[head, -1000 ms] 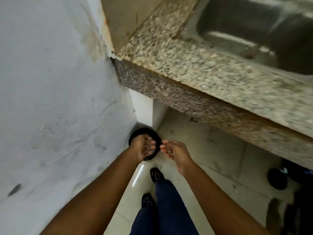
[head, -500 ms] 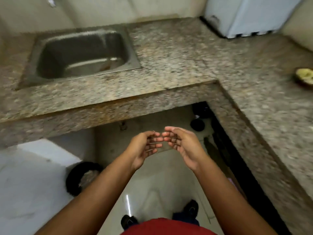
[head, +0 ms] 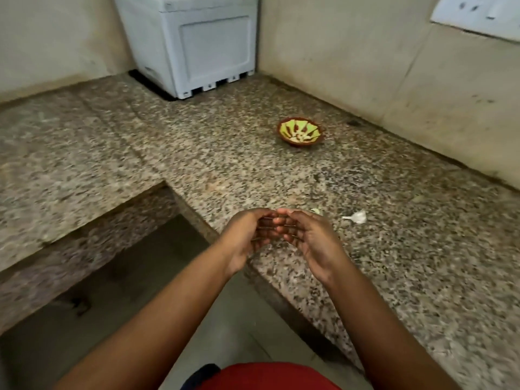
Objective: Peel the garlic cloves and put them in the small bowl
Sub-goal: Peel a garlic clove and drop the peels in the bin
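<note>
The task looked partly done, as far as could be judged; the small bowl [head: 300, 133], green and yellow inside with a brown rim, sat on the granite counter [head: 197, 142] toward the back wall and well apart from the hands, and pale pieces lay in its bottom, probably peeled cloves, though they were too small and blurred to count; what remained on the counter was one unpeeled garlic clove [head: 356, 217], white with a papery tail, lying just to the right of the hands, and a second pale scrap [head: 315, 211] peeking out just behind the right hand, which might have been another clove or a bit of skin; I could not tell which. The left hand [head: 247, 237] and the right hand [head: 306, 237] hovered over the counter's front edge, palms turned toward each other, fingers loosely curled with the tips meeting; nothing showed between them, so both seemed relaxed and holding nothing, though a small flake hidden inside the cupped fingers could not be ruled out. By count: one bowl; one clear clove outside it; one doubtful scrap; two hands; one white appliance [head: 194, 43] standing in the corner; one wall socket [head: 478, 15] at upper right. Picking up, peeling and dropping in the loose clove was probably left.
</note>
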